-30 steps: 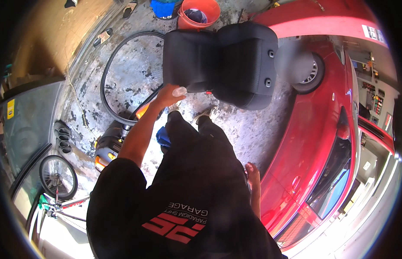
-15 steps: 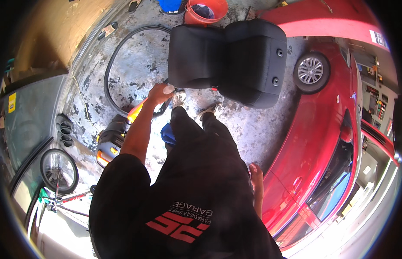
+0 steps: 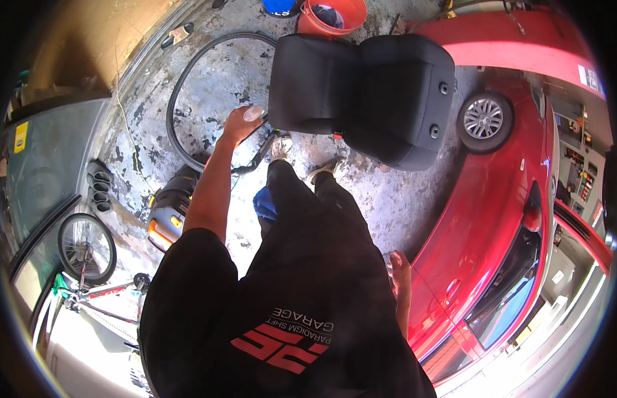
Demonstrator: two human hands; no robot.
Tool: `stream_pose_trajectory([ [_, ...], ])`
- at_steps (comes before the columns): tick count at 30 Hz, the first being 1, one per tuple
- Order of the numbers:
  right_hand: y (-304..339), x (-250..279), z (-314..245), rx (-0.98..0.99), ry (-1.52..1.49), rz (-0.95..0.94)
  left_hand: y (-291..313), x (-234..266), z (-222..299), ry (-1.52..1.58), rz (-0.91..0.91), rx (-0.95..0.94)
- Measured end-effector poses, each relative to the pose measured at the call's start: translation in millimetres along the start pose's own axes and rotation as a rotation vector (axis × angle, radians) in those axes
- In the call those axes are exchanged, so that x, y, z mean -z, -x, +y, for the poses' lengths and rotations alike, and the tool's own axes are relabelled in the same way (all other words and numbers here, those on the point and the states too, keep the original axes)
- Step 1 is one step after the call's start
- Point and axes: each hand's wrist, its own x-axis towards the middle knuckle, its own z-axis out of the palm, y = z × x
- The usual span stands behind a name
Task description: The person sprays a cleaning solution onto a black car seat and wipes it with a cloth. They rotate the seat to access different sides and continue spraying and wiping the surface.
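**Left hand [image 3: 241, 124] grips a small translucent item [image 3: 253, 113] beside a black car seat [image 3: 305, 86]**

The left hand reaches forward with its fingers closed around the small translucent item, whose rounded whitish end shows; its exact kind is hard to tell. The hand is just beside the left end of the black car seat, which lies on the worn, mottled floor [image 3: 215, 79] ahead of the person's feet. The seat's cushion is at the left and its backrest at the right, with two round headrest sockets near the far right edge and a red buckle [image 3: 337, 136] at the near side.

The right hand [image 3: 400, 266] hangs low by the person's right side, near the red car [image 3: 447, 232], fingers partly curled; whether it holds anything cannot be told.

A dark hose [image 3: 170, 119] loops over the floor left of the seat, near a vacuum cleaner [image 3: 168, 215]. A blue cloth [image 3: 264, 204] hangs by the person's left leg. Beyond the seat stands an orange bucket [image 3: 313, 25] with dark material inside. A bicycle [image 3: 111, 290] is at the lower left.
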Motion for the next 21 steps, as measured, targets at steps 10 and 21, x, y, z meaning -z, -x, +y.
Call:
stream_pose_trajectory([
  [10,-30,-2,-5,0.103,0.058,0.003,-62,-8,33,-0.240,0.075,-0.057],
  [21,-146,-172,-97,0.390,0.166,-0.400,-132,-21,71,-0.476,0.039,0.148],
])
